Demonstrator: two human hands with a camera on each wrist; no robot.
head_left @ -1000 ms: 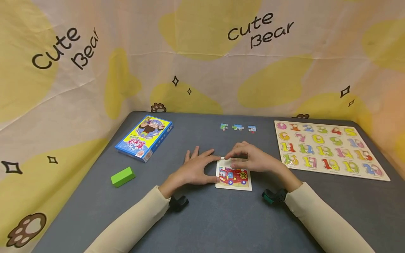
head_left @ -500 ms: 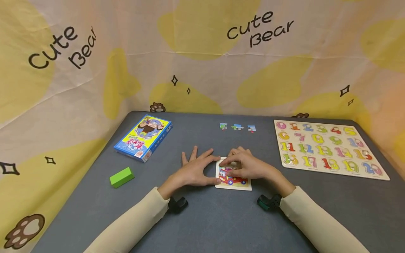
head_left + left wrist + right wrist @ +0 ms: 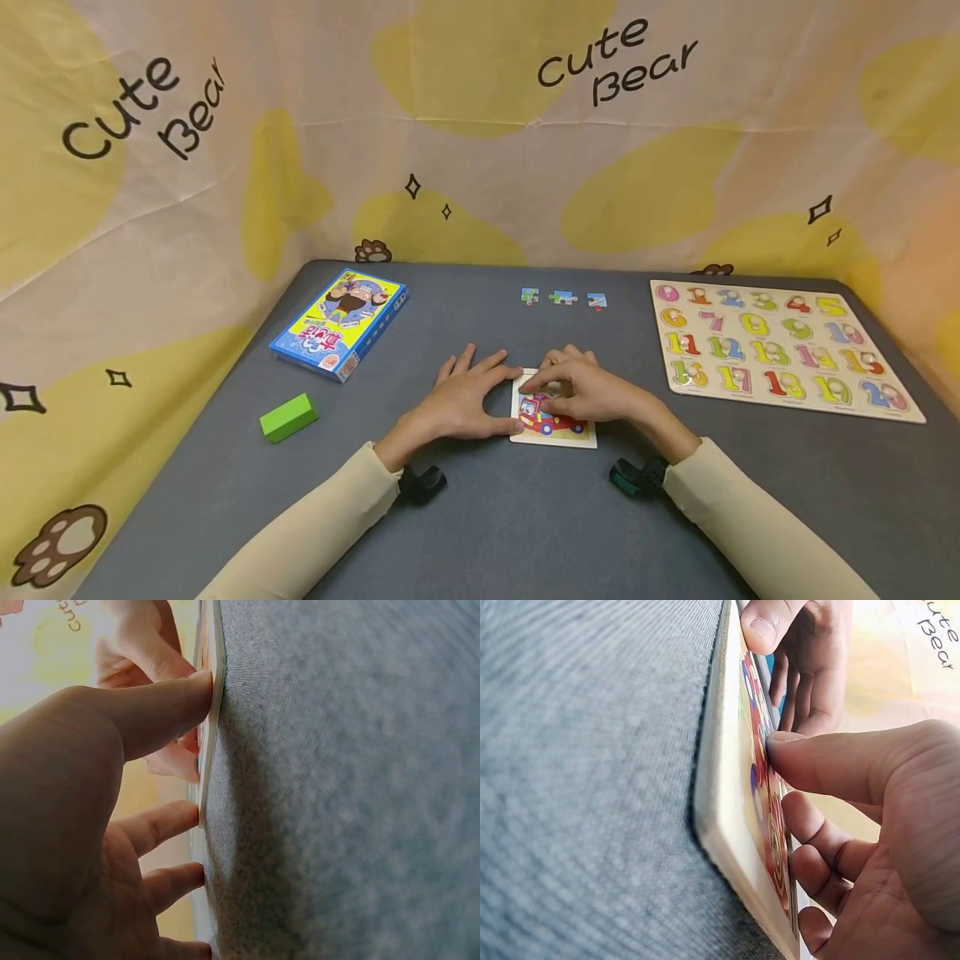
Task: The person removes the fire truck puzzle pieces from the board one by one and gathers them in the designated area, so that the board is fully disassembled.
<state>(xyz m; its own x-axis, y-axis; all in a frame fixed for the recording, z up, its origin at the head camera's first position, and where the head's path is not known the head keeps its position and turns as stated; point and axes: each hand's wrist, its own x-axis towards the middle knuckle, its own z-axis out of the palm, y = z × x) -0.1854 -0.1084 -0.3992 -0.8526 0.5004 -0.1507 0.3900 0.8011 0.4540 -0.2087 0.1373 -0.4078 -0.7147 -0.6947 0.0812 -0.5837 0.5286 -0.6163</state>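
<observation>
A small jigsaw board (image 3: 558,442) with a pale frame and a red truck picture lies flat on the table. My left hand (image 3: 468,404) is spread at its left side, with thumb and index fingertip touching the edge. My right hand (image 3: 592,390) is over the board's upper part, thumb and index finger bent together on a puzzle piece, mostly hidden beneath them. In the right wrist view, the right thumb (image 3: 832,759) touches the picture surface and the other fingers are curled. The left wrist view shows the left thumb (image 3: 169,709) against the board's edge.
Three loose jigsaw pieces (image 3: 563,297) lie in a row at the back. A wooden number board (image 3: 787,340) is at the right. A blue-and-yellow box (image 3: 341,323) and a green block (image 3: 289,417) lie at the left. A printed curtain (image 3: 480,150) surrounds the table.
My right hand has moved left and slightly toward me over the truck picture, its fingers now closer together. The left hand has stayed at the board's edge.
</observation>
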